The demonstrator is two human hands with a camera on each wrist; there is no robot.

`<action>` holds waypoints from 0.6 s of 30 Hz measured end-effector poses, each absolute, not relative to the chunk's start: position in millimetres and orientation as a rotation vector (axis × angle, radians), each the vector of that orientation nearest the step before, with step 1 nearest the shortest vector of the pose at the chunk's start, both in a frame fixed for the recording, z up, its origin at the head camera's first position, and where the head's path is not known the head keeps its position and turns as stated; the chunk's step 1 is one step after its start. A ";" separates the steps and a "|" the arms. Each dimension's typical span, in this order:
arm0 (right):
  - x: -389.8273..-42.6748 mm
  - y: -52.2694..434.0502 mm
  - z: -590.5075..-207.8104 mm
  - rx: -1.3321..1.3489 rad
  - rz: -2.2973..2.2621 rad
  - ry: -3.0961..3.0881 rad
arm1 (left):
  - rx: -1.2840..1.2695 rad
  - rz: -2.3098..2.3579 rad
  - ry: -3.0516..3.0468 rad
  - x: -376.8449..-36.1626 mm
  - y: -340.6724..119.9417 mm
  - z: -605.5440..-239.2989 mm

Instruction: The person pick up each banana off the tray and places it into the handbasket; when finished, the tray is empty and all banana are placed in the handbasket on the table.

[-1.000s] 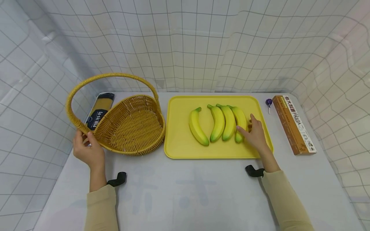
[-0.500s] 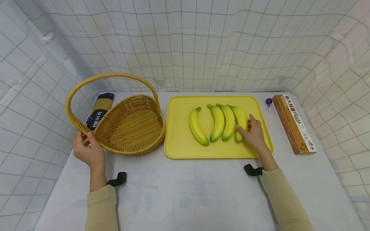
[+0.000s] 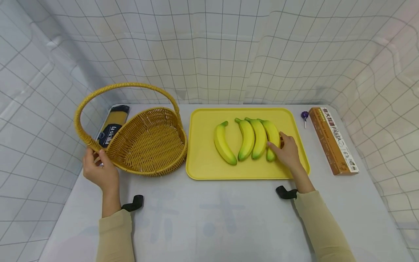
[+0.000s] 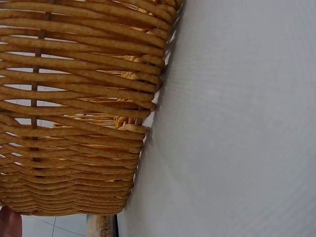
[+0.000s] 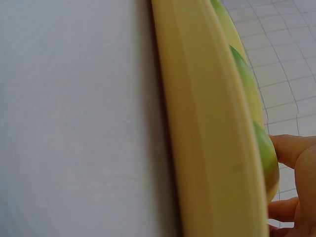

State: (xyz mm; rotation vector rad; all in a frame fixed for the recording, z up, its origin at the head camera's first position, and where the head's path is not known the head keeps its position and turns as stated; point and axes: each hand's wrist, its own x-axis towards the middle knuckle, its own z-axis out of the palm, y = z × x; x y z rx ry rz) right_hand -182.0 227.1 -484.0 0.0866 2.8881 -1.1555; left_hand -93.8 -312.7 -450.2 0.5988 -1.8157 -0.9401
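Note:
A wicker basket (image 3: 154,147) with a tall arched handle stands at the left in the head view. My left hand (image 3: 102,174) grips its rim where the handle joins, and the left wrist view shows the woven wall (image 4: 74,103) with a fingertip (image 4: 11,224) at its edge. Several green-tipped bananas lie on a yellow tray (image 3: 203,171). Around the rightmost banana (image 3: 272,131) my right hand (image 3: 288,153) curls, thumb on its left side and fingers on its right. In the right wrist view that banana's green end (image 5: 266,153) sits between thumb and fingers.
Behind the basket lies a dark-labelled pasta packet (image 3: 109,134), partly covered by it. Right of the tray are a purple lollipop (image 3: 304,115) and a pasta box (image 3: 334,142). White gridded curtains (image 3: 222,54) enclose the table's back and sides.
The fingers of my right hand have closed in against the rightmost banana, and the hand has shifted slightly left. My left hand and the basket stay put.

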 end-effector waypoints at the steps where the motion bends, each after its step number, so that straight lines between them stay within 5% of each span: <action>1: -182.2 227.0 -483.9 0.085 -1.153 2.890 | 0.602 -0.939 -1.814 -94.0 -312.5 -450.4; 18: -182.6 221.8 -477.6 0.219 -1.202 2.857 | 0.592 -0.931 -1.819 -93.7 -313.3 -451.1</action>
